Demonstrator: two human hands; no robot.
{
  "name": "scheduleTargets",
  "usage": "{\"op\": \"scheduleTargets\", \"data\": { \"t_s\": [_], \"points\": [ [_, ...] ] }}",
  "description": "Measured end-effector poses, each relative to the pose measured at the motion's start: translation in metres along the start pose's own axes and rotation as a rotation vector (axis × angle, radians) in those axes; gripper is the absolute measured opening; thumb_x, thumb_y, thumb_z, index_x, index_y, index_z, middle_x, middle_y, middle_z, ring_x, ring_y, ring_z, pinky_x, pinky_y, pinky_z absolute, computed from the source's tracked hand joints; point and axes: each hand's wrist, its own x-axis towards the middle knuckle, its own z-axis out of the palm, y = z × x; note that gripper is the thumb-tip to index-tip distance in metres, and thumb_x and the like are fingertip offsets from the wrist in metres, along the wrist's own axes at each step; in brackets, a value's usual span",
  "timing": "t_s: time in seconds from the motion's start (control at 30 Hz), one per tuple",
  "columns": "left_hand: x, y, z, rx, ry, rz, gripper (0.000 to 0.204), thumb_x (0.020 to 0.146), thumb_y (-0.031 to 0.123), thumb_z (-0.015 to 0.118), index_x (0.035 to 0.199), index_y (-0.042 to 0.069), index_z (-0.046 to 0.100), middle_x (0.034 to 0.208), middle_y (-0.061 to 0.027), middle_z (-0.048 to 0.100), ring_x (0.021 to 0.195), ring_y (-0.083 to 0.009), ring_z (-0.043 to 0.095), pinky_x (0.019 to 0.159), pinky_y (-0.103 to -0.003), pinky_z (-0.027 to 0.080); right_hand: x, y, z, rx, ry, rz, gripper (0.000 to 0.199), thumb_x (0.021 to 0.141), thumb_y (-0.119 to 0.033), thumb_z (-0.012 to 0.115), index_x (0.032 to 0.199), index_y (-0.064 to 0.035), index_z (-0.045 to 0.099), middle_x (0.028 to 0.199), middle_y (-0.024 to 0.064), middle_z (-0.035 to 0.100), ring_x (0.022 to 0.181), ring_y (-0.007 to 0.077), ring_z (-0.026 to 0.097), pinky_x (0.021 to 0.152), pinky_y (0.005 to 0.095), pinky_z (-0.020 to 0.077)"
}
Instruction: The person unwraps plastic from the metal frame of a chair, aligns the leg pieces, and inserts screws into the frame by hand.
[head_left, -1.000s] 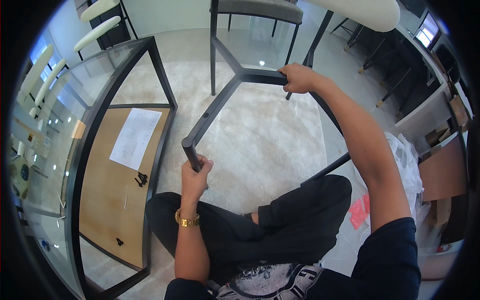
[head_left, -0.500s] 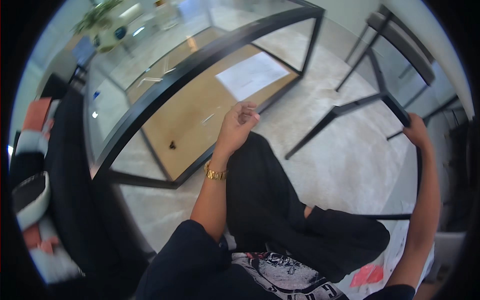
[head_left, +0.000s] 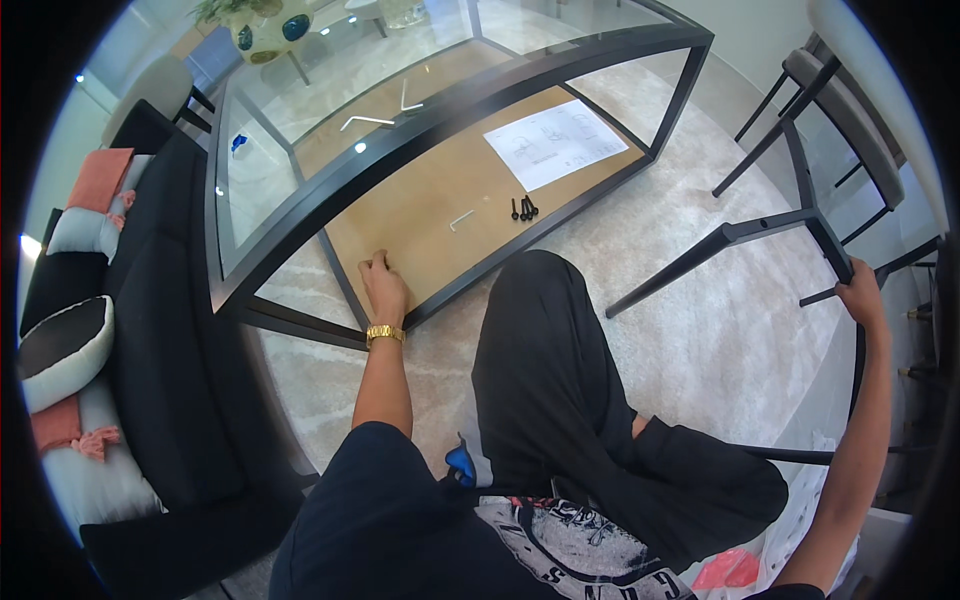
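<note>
My left hand rests on the tan lower shelf of a black-framed glass coffee table, near its front left corner. Its fingers are pinched together over a small spot, and what they hold is hidden. Further right on that shelf lie an L-shaped hex key, several black bolts and a printed paper sheet. My right hand is closed around a bar of a black metal leg frame, whose leg reaches out over the rug to the left.
More L-shaped keys show at the table's glass top. A black sofa with cushions stands on the left. A grey chair stands at the far right. Plastic wrapping lies by my right arm, and a pale rug spreads in front.
My left hand has moved left and down from above the shelf onto its front left corner, over the small black bits lying there, uncovering the bolts. My right hand keeps hold of the leg frame.
</note>
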Motion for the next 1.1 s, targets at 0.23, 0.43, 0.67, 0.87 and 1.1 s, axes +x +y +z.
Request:
{"op": "scheduleTargets", "data": {
  "t_s": [0.23, 0.43, 0.67, 0.87, 1.1],
  "points": [
    [0.007, -0.019, 0.004, 0.034, -0.019, 0.039, 0.014, 0.086, -0.001, 0.055, 0.096, -0.003, 0.065, 0.101, -0.0241, 0.057, 0.094, -0.0411, 0.059, 0.085, -0.046, 0.049, 0.006, 0.022, 0.016, -0.014, 0.039, -0.004, 0.054, 0.069, -0.004, 0.064, 0.122, 0.005, 0.063, 0.112, 0.0285, 0.066, 0.107, 0.0422, 0.063, 0.096, 0.0419, 0.048],
    [-0.007, -0.008, -0.001, -0.033, -0.016, 0.109, 0.011, 0.09, -0.001, 0.053, 0.097, -0.003, 0.062, 0.102, -0.0234, 0.057, 0.093, -0.0415, 0.059, 0.084, -0.047, 0.049, 0.013, 0.024, 0.016, 0.025, -0.064, 0.029, 0.056, 0.07, -0.004, 0.064, 0.125, 0.0045, 0.061, 0.113, 0.0282, 0.065, 0.108, 0.0422, 0.062, 0.097, 0.0427, 0.0478],
    [-0.085, 0.072, -0.032, -0.726, -0.591, -0.013, 0.013, 0.101, 0.011, 0.059, 0.101, -0.001, 0.063, 0.088, -0.0109, 0.067, 0.081, -0.0187, 0.066, 0.075, -0.031, 0.053, 0.015, 0.061, 0.029, -0.054, 0.023, 0.046, 0.059, 0.072, -0.005, 0.065, 0.13, 0.003, 0.057, 0.117, 0.0278, 0.063, 0.115, 0.0422, 0.059, 0.101, 0.0444, 0.0456],
    [-0.179, -0.012, -0.06, -1.059, -0.729, -0.656, 0.02, 0.106, 0.014, 0.053, 0.114, -0.004, 0.057, 0.106, -0.013, 0.063, 0.094, -0.0237, 0.069, 0.086, -0.033, 0.057, 0.024, 0.066, 0.044, 0.015, 0.017, 0.0, 0.056, 0.072, -0.003, 0.062, 0.128, 0.0036, 0.057, 0.119, 0.0277, 0.062, 0.116, 0.0436, 0.057, 0.102, 0.0448, 0.0445],
    [-0.223, -0.087, -0.124, -1.015, -0.859, -1.161, 0.023, 0.107, 0.016, 0.051, 0.115, -0.005, 0.055, 0.113, -0.0143, 0.061, 0.103, -0.0244, 0.067, 0.089, -0.035, 0.056, 0.019, 0.036, 0.04, -0.02, -0.001, 0.009, 0.06, 0.072, -0.006, 0.064, 0.13, 0.0045, 0.056, 0.122, 0.0264, 0.061, 0.119, 0.0429, 0.055, 0.104, 0.0433, 0.0438]
  ]
}}
